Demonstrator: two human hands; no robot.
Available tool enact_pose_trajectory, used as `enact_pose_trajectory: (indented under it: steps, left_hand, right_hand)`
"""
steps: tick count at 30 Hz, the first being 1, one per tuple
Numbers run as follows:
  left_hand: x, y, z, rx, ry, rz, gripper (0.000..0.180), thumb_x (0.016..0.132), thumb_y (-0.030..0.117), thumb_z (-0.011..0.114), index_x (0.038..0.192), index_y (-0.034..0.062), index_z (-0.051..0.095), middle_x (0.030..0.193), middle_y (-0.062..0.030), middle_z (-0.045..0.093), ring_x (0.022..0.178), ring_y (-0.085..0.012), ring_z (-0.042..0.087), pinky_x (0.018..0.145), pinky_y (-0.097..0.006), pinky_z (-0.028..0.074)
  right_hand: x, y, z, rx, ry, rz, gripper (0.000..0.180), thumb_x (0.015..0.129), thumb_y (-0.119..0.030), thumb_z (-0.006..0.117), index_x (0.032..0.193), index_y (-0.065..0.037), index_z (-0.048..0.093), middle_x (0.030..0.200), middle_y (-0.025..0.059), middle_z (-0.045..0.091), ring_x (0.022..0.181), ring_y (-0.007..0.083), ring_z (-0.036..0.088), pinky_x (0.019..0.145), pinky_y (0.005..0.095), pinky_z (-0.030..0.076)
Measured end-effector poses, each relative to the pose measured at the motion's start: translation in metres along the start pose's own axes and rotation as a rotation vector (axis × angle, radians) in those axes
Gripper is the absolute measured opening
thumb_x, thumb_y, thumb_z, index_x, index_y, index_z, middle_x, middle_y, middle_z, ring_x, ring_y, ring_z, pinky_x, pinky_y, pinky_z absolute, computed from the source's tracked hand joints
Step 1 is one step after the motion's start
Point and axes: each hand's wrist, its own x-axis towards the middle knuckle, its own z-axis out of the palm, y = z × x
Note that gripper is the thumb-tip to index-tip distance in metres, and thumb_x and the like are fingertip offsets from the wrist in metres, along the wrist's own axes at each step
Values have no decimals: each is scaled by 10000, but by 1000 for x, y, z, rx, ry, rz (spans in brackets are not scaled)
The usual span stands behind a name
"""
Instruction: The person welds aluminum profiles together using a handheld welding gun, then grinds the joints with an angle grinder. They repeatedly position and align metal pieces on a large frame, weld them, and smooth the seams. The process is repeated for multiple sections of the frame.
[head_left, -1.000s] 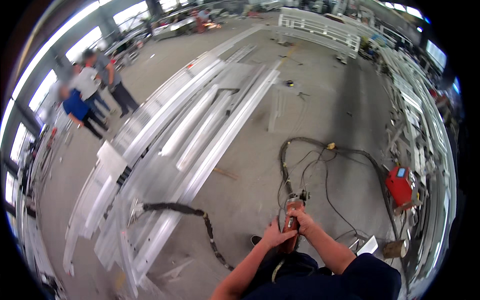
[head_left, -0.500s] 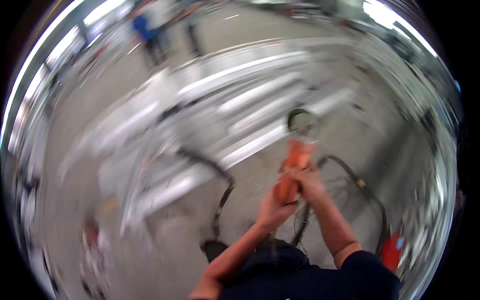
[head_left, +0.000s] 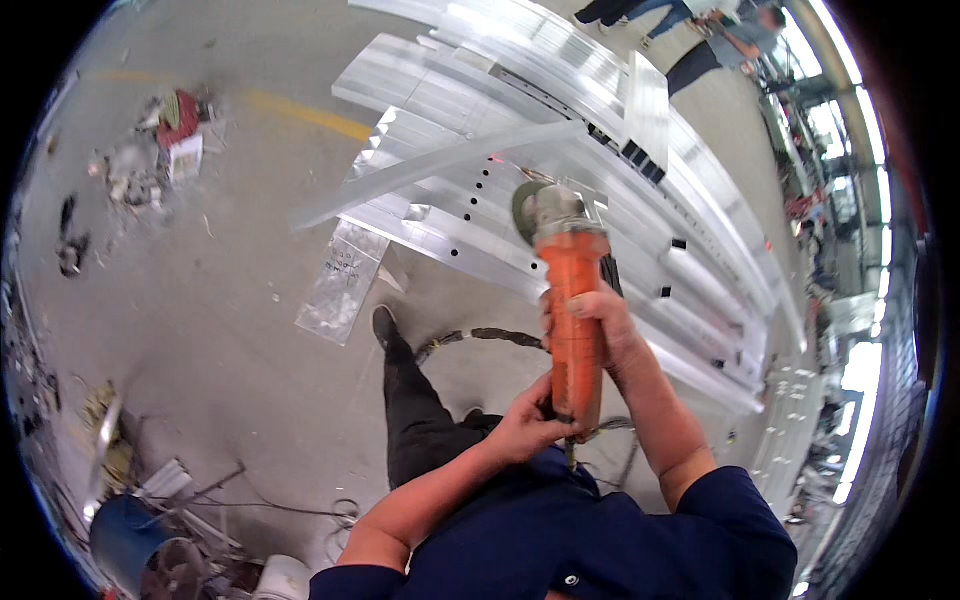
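Bare concrete floor [head_left: 240,330] beside aluminium profiles [head_left: 600,180] — both hands, left hand [head_left: 530,425] and right hand [head_left: 600,320], clamp the orange grinder [head_left: 572,310].

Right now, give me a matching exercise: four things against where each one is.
Things:
1 grinder
2 left hand
3 plastic bag
4 blue drum

Places:
A lower left, among clutter
B flat on the floor beside the metal profiles
C gripping the tool's rear end
D held in both hands, disc toward the profiles

Pairs: 1-D, 2-C, 3-B, 4-A. The right hand wraps the orange body.
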Motion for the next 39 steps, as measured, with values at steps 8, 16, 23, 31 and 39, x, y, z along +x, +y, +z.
enact_pose_trajectory:
  steps: [8,16,23,31,39]
  left_hand:
    - [41,52,-44,-161,12,20,570,889,67,711,1376,46,415,1224,-69,592,1067,-149,596,874,-345,532]
    - [142,38,-145,1474,171,141,499,878,168,581,1360,84,486,1374,-149,488,1350,-327,395,1145,-446,304]
    - [183,7,-193,1626,468,143,429,941,198,481,1367,150,495,1392,-46,519,1365,-244,387,1180,-386,263]
    - [183,-7,-195,1632,499,152,474,858,153,565,1332,135,540,1396,-34,506,1377,-229,388,1195,-423,252]
    - [183,-12,-196,1650,575,239,483,820,136,592,1297,70,565,1333,-82,550,1372,-273,404,1186,-429,275]
  right_hand:
    - [107,-49,62,-434,74,256,541,703,-194,724,1164,4,524,894,116,625,768,211,660,636,365,573]
    - [184,-68,65,-590,36,537,581,850,-351,684,1266,-2,477,929,126,624,737,202,663,635,353,574]
    - [223,-70,63,-674,-48,636,602,893,-363,655,1317,8,443,1029,130,607,768,190,658,680,331,577]
    - [247,-67,58,-755,-74,765,644,880,-376,677,1330,14,431,1039,141,590,788,205,661,657,330,582]
    - [256,-76,70,-814,-79,824,665,868,-408,691,1310,23,445,1000,146,606,733,211,668,611,344,582]
